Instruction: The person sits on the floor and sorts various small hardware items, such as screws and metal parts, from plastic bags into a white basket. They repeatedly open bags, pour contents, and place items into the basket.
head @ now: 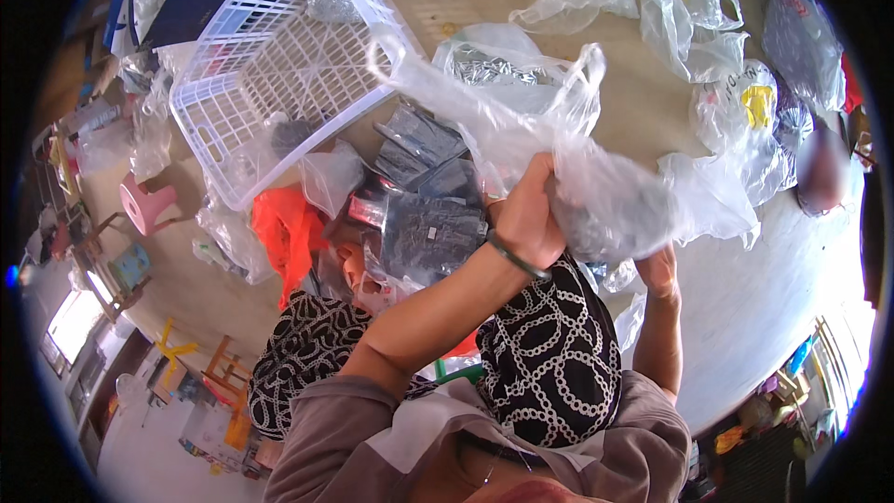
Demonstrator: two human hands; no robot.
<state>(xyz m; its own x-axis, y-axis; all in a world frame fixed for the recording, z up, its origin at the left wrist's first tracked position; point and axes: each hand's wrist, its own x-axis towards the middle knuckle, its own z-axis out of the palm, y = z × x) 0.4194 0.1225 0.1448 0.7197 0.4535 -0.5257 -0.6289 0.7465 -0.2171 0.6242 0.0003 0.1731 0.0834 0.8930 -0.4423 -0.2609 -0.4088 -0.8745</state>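
A filled clear plastic bag (pixel 614 206), blurred, is held up in front of my right knee. My left hand (pixel 534 220), with a bangle at the wrist, grips the bag's gathered neck; the loose handles spread up to the left. My right hand (pixel 656 269) is at the bag's lower right side, its fingers partly hidden by the plastic. Behind the handles lies an open clear bag of small shiny metal pieces (pixel 489 70). Flat dark packets in plastic (pixel 433 230) are stacked on the floor before me.
A white plastic basket (pixel 300 70) stands tilted at upper left, holding small bags. A red plastic bag (pixel 288 234) lies below it. More clear bags (pixel 733 119) lie at right. A pink stool (pixel 147 202) is at far left, and a blurred round thing (pixel 824 171) at far right.
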